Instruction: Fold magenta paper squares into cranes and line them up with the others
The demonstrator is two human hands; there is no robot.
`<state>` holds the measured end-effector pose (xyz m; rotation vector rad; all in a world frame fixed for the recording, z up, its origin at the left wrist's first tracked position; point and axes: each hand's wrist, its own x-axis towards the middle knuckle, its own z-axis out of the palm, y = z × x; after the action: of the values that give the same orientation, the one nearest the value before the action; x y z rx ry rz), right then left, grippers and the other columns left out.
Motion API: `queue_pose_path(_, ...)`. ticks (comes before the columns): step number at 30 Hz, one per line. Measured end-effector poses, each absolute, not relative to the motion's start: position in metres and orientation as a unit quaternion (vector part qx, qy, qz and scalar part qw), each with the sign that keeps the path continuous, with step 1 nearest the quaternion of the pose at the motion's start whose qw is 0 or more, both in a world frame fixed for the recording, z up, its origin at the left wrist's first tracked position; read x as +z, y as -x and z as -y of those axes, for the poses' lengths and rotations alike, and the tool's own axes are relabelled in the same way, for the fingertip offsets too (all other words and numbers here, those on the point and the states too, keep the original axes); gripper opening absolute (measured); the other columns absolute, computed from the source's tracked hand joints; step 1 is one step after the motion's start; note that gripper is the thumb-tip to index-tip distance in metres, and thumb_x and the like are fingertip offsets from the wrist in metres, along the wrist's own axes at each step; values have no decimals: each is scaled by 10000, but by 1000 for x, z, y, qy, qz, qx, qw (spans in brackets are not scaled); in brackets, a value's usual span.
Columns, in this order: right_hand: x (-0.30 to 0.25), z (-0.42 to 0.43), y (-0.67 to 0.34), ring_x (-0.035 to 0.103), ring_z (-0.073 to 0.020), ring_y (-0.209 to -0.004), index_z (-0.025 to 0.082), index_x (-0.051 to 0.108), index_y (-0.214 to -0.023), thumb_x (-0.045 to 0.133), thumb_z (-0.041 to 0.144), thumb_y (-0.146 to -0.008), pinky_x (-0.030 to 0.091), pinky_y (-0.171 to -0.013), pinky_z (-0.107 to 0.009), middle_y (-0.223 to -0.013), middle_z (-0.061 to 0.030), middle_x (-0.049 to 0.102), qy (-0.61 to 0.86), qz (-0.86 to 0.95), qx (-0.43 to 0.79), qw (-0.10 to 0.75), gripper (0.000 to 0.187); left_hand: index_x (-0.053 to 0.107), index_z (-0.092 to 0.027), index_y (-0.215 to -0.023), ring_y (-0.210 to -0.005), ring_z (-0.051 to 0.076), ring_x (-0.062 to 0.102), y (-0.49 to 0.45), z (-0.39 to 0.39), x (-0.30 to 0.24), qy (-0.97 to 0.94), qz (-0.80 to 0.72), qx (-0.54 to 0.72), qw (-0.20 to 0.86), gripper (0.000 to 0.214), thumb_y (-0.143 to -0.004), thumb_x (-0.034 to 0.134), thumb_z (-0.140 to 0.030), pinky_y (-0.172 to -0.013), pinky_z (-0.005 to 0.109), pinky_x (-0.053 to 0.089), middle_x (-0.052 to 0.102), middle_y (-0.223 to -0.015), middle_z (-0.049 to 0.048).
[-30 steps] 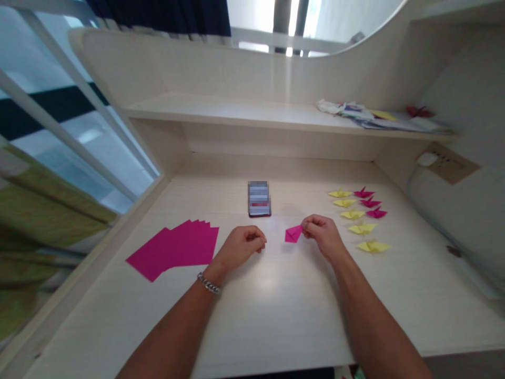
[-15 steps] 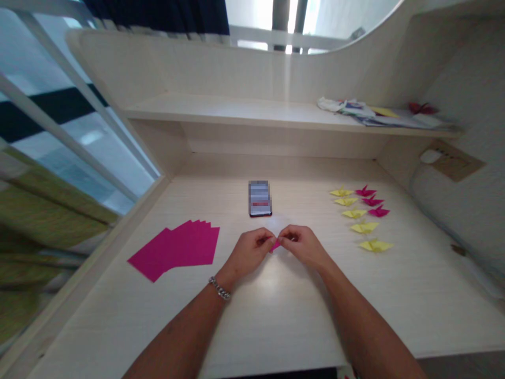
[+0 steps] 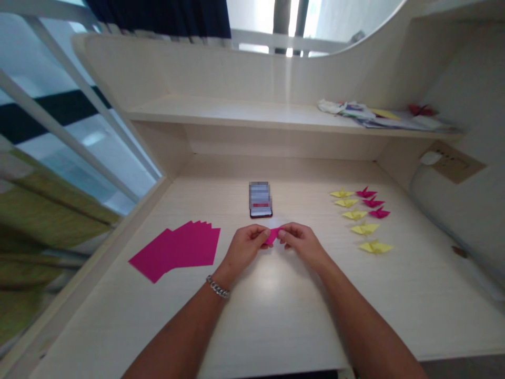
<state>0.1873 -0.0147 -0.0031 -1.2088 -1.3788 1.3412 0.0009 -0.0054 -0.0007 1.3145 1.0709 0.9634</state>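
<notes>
Between my two hands is a small folded piece of pink paper [image 3: 272,236], partly covered by my fingers. My left hand [image 3: 249,243] pinches its left side between thumb and fingers. On the other side, the thumb and fingertips of my right hand [image 3: 299,240] close on its right end. To the left, several pink paper squares [image 3: 185,246] lie fanned out on the desk. Over on the right stand folded paper cranes in two columns: several yellow cranes [image 3: 365,228] and three pink cranes [image 3: 373,202].
A phone [image 3: 260,200] lies on the desk [image 3: 276,326] just beyond my hands. Papers [image 3: 389,118] rest on the shelf [image 3: 236,114] at the back. On the right wall, a plug with a cable sits in a socket plate [image 3: 453,161]. Metal rails [image 3: 79,89] run along the left.
The pink paper now shows more of its surface between my hands, which have shifted slightly and hold it at a different angle. The other things stay put.
</notes>
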Motion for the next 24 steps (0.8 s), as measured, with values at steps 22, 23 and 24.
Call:
queue_pose_path(22, -8, 26, -155, 603, -158, -629, 198, 520, -842, 739, 326, -627, 491, -585, -277, -759, -23, 646, 567, 578, 365, 460, 332, 703, -143, -832, -674, 168, 651, -7, 11, -9, -581, -517, 453, 436, 267, -787, 620, -393, -640, 285, 524, 715, -758, 64)
queue_pose_path(23, -8, 26, -156, 610, -161, -642, 196, 533, -843, 725, 325, -647, 497, -602, -280, -763, -27, 650, 567, 581, 358, 460, 303, 697, -138, -824, -662, 164, 649, -8, 11, -10, -569, -514, 456, 452, 275, -785, 622, -399, -638, 283, 527, 710, -739, 63)
queue_pose_path(24, -7, 26, -157, 620, -165, -665, 192, 549, -858, 705, 325, -674, 503, -624, -284, -779, -35, 658, 566, 583, 355, 463, 274, 690, -132, -822, -652, 160, 648, -8, 11, -11, -557, -509, 459, 469, 281, -782, 626, -403, -638, 282, 531, 707, -728, 62)
